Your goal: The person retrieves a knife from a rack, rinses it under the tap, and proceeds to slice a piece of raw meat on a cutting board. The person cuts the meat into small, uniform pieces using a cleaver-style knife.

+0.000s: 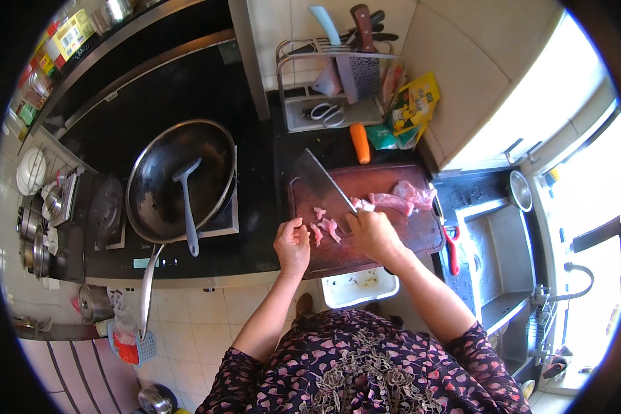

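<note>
My right hand (375, 233) grips a cleaver (323, 181), its broad blade slanting up and left over the wooden cutting board (414, 238). Beyond that hand, larger strips of raw meat (393, 202) lie on the board's right half, and some meat close to the blade is partly covered by my fingers. Several small cut pieces of meat (328, 227) are scattered at the left. Beside these pieces, at the board's left edge, my left hand (293, 246) is raised with its fingers curled and nothing visible in it.
A wok (150, 171) holding a grey spatula (186, 202) sits on the black cooktop, its handle jutting past the counter edge. Behind the board are a peeled carrot (360, 145) and a knife rack (284, 77). A red-handled peeler (452, 253) lies beside the sink (512, 248). Below is a white bin (359, 295).
</note>
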Action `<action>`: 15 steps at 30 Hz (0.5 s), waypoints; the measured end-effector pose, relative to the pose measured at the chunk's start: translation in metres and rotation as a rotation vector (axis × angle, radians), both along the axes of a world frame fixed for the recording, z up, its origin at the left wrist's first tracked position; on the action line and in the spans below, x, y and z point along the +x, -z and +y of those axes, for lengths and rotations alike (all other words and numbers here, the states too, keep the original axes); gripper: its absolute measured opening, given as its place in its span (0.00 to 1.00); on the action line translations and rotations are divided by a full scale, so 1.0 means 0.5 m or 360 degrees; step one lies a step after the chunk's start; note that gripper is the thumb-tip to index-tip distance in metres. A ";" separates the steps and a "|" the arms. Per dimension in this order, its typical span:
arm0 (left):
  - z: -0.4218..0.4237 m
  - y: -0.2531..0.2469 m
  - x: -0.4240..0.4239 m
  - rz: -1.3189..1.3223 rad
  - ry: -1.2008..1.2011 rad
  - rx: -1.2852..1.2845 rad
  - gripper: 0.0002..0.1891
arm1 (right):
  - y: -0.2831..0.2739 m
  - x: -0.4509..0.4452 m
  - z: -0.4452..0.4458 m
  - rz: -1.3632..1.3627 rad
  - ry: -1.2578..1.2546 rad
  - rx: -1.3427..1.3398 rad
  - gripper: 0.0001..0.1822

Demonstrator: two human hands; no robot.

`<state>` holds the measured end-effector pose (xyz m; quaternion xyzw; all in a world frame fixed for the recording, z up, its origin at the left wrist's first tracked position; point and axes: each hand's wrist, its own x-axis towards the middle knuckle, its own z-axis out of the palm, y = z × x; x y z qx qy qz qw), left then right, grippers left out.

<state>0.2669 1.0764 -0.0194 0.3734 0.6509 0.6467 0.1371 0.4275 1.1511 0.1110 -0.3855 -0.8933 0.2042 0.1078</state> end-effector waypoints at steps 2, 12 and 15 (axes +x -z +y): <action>-0.003 -0.001 -0.001 0.0154 -0.0011 -0.0093 0.05 | -0.004 0.019 -0.003 0.0201 0.0253 -0.0108 0.13; 0.089 -0.097 0.104 0.0991 0.0357 -0.0500 0.10 | -0.046 0.080 0.005 0.0304 0.0468 -0.0039 0.16; 0.110 -0.114 0.138 0.1256 0.0378 -0.0745 0.14 | -0.051 0.085 0.003 0.0284 0.0519 -0.0038 0.17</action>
